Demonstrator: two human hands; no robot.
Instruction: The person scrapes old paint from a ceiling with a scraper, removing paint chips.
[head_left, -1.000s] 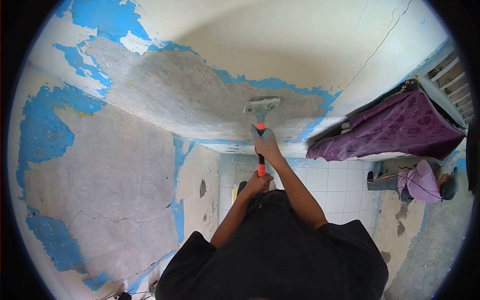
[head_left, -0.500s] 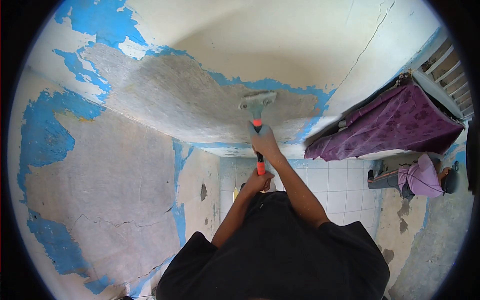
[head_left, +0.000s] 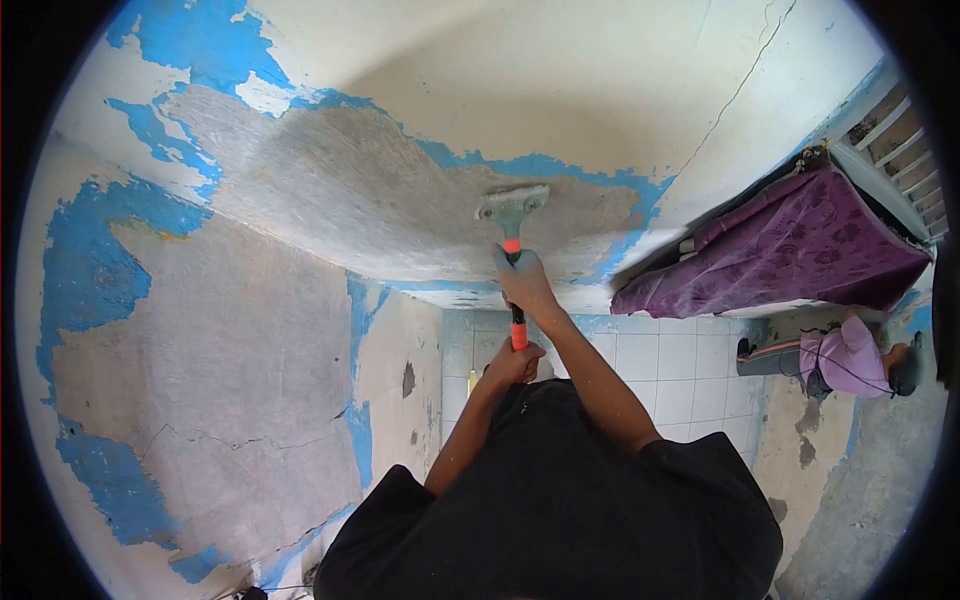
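A long-handled scraper [head_left: 512, 208] with a wide grey head and a black and orange handle stands against the wall [head_left: 370, 180]. Its blade edge lies over a bare grey patch, just below a jagged strip of blue paint [head_left: 540, 165]. My right hand [head_left: 525, 280] is wrapped round the black grip, close under the head. Lower down, my left hand [head_left: 514, 364] closes round the handle's end by the orange band, near my black shirt. Pale dust coats the back of my right hand.
Purple patterned cloth [head_left: 780, 240] covers something along the wall at right, below a barred window [head_left: 900, 150]. A person in a pink top [head_left: 850, 360] is farther right. White floor tiles [head_left: 675, 375] show below. The left wall [head_left: 250, 350] has cracks and blue paint remnants.
The scraper head has shifted slightly left and down along the bare patch, both hands keeping their hold. The person at right has moved slightly.
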